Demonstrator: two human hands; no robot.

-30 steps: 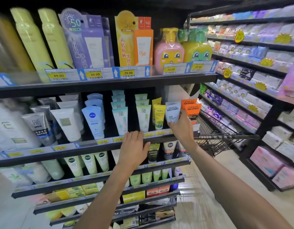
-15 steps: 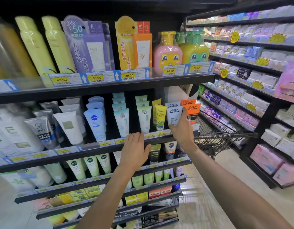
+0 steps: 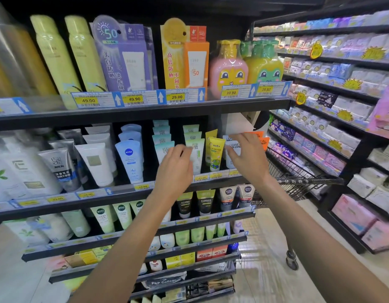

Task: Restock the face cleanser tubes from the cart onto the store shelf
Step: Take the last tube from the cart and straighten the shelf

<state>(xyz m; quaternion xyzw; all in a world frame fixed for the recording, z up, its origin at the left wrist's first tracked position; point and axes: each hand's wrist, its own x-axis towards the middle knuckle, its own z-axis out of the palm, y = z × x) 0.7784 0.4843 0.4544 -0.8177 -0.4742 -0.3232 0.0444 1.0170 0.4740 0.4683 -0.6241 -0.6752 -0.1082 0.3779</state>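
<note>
Both hands up at the second shelf (image 3: 127, 194) of the cosmetics rack, in front of the face cleanser tubes. Left hand (image 3: 176, 169) raised before the pale green tubes (image 3: 196, 153), fingers loosely bent, gripping nothing; whether the fingertips touch a tube cannot be told through the blur. Right hand (image 3: 247, 156) spread with fingers relaxed and parted, hovering at the white L'Oreal Men Expert tube (image 3: 231, 147), which stands upright at the right end of the shelf row; contact unclear, nothing pinched. Orange L'Oreal tubes (image 3: 260, 138) stand just behind and right of that hand. Yellow cartoon tube (image 3: 215, 154) stands between the two hands. Further left on the same shelf: teal tubes (image 3: 161, 136), blue Nivea tubes (image 3: 130, 158), a white tube (image 3: 95, 162), a silver men's tube (image 3: 59, 167). Yellow price labels run along the shelf edge. Shelf above carries sunscreen packs (image 3: 123, 57) and two cartoon pump bottles (image 3: 228, 68). The cart (image 3: 298, 173), black wire, sits to the right, beside the rack end, partly hidden by the right forearm; its contents cannot be made out.
</note>
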